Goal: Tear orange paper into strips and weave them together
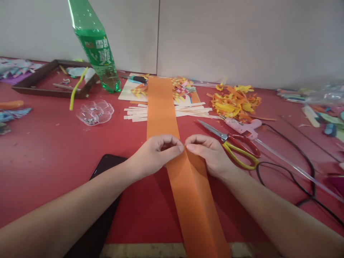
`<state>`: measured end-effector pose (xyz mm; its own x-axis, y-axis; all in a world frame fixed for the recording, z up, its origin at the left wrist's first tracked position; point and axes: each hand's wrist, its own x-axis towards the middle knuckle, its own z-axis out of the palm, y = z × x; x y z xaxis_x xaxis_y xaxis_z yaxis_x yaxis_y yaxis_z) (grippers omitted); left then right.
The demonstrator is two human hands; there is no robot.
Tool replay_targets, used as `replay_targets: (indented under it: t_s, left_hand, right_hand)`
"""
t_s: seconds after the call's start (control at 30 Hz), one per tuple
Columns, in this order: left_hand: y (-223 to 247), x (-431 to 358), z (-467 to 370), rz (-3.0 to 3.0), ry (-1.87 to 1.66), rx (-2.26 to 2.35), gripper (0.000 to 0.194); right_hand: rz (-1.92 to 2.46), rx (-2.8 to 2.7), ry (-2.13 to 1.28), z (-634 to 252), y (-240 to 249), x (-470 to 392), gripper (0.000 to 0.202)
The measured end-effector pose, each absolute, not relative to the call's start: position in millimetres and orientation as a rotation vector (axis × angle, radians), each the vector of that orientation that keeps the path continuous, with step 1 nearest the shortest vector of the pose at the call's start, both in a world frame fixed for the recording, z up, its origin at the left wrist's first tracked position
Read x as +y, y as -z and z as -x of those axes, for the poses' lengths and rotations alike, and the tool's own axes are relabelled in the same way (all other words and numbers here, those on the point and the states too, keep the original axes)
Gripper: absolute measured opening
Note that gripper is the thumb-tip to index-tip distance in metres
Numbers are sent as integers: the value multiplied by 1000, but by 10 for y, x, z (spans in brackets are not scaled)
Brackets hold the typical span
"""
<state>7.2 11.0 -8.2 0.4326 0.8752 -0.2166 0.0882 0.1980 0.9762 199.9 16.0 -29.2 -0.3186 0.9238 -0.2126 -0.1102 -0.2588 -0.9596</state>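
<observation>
A long strip of orange paper (197, 200) runs from between my hands down past the table's front edge, with a lengthwise crease along it. My left hand (161, 152) pinches its upper end between thumb and fingers. Close beside it, my right hand (208, 152) pinches the same end, the fingertips of both hands nearly touching. Beyond them lies another flat orange paper strip (161, 107), which rests across several cream paper strips (134, 113). Scissors (231, 141) with one red and one yellow handle lie right of my right hand.
A pink glue gun (244, 127) with a black cord lies at right, near a pile of orange and yellow paper scraps (236, 102). A green bottle (96, 50), brown frame (48, 93), clear flower-shaped dish (95, 113) and black phone-like slab (106, 166) are at left.
</observation>
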Motion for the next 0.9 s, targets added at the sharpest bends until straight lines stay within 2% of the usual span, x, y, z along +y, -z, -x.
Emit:
replay_targets:
  t_s: [0.9]
  left_hand:
    - [73, 114, -54, -1327, -644, 988, 19]
  right_hand:
    - [1136, -1363, -1630, -2002, 266, 173, 16]
